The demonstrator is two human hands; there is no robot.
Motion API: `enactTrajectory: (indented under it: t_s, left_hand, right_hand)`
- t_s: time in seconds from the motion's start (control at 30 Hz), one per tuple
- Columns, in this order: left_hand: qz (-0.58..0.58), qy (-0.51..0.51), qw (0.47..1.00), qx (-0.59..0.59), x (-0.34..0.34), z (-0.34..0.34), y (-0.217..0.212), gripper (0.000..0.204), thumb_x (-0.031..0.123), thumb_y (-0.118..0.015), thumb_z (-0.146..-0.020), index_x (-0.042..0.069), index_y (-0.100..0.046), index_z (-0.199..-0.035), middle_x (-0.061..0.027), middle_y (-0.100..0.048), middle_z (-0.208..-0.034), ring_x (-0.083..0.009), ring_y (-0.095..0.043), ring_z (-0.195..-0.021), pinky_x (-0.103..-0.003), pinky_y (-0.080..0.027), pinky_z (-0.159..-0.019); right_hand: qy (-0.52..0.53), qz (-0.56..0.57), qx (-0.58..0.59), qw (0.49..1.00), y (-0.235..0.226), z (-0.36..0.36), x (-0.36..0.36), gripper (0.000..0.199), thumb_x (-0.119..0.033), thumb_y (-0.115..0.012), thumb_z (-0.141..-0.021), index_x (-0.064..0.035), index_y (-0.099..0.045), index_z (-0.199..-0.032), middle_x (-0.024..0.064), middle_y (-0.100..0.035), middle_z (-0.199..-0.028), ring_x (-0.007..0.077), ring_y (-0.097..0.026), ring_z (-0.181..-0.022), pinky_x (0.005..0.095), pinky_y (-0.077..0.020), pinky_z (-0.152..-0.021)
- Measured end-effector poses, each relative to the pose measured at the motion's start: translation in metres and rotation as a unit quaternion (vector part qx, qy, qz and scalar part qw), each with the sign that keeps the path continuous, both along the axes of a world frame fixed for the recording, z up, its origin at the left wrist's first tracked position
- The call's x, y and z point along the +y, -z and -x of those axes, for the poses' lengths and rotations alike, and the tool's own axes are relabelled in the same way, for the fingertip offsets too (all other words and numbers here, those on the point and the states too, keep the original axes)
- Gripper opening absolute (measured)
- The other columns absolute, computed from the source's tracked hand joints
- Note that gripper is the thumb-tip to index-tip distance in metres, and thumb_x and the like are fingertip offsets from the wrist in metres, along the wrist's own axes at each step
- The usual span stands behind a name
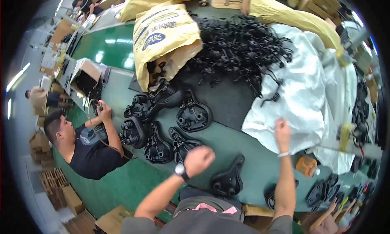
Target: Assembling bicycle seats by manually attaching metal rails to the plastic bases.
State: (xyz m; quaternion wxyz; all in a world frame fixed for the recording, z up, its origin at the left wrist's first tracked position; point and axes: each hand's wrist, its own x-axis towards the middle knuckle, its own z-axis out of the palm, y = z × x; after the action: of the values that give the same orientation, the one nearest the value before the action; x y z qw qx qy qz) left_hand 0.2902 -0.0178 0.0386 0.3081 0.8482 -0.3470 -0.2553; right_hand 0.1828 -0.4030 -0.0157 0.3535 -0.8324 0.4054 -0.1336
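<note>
My left hand (199,161), with a watch on the wrist, is closed above the green table, beside a black bicycle saddle (181,142) lying underside up. Nearest my body lies another upturned black saddle (228,178). Farther left, several more saddles (194,116) sit in a cluster, clamps fitted to some undersides. My right hand (282,132) is curled closed over the edge of a white plastic sack (294,95). Whatever either hand holds, if anything, is hidden. Beyond the hands is a heap of black metal saddle clamps (239,47) on a dark mat.
A yellow woven sack (164,39) lies open beside the heap. An orange-labelled bottle (306,166) stands right of my right forearm, near more saddles (321,193). At the left, a co-worker (91,144) holds a hose-fed tool (98,105) near a box of black parts (86,75).
</note>
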Motion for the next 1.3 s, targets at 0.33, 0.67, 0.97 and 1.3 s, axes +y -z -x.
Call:
enactTrajectory:
  t_s: [0.33,0.67,0.97,1.3]
  left_hand:
    - [-0.164,-0.317,0.91,-0.21,0.034,-0.407,0.082,0.035,0.025,-0.062,-0.086,0.005,-0.063,-0.114,-0.0209,-0.068,-0.105,-0.0388,-0.064,-0.099,-0.046,-0.052,-0.086]
    - [-0.253,-0.168,0.918,-0.254,0.072,-0.452,0.15,0.042,0.03,-0.066,-0.087,0.005,-0.058,-0.119,-0.0196,-0.069,-0.105,-0.0379,-0.066,-0.095,-0.046,-0.053,-0.083]
    - [0.054,-0.328,0.93,-0.159,0.068,-0.369,0.057,0.036,0.035,-0.071,-0.084,0.001,-0.065,-0.091,-0.021,-0.066,-0.09,-0.0377,-0.064,-0.087,-0.044,-0.05,-0.075]
    - [0.072,-0.079,0.994,-0.03,0.036,0.072,0.039,0.021,0.017,-0.073,-0.083,0.002,-0.059,-0.078,-0.0164,-0.062,-0.116,-0.035,-0.064,-0.093,-0.044,-0.053,-0.077]
  right_hand:
    - [0.031,0.082,0.178,0.98,-0.019,-0.179,-0.12,0.064,-0.062,-0.047,-0.094,-0.0038,-0.07,-0.109,0.0193,-0.07,-0.101,0.037,-0.065,-0.096,0.0418,-0.0475,-0.085]
    - [0.044,-0.141,0.107,0.983,-0.007,-0.123,-0.106,0.028,-0.027,-0.052,-0.096,-0.0005,-0.06,-0.092,0.0056,-0.057,-0.068,0.0117,-0.053,-0.048,0.0268,-0.0402,-0.042]
    - [0.185,-0.355,0.087,0.912,0.047,0.064,0.073,0.013,-0.019,-0.059,-0.094,-0.0063,-0.059,-0.091,0.0013,-0.056,-0.071,0.0079,-0.047,-0.053,0.0216,-0.0348,-0.044]
    - [0.256,-0.245,-0.029,0.935,-0.017,0.167,0.18,0.032,-0.023,-0.064,-0.094,-0.007,-0.053,-0.069,-0.005,-0.048,-0.063,0.0042,-0.038,-0.056,0.0246,-0.0306,-0.05]
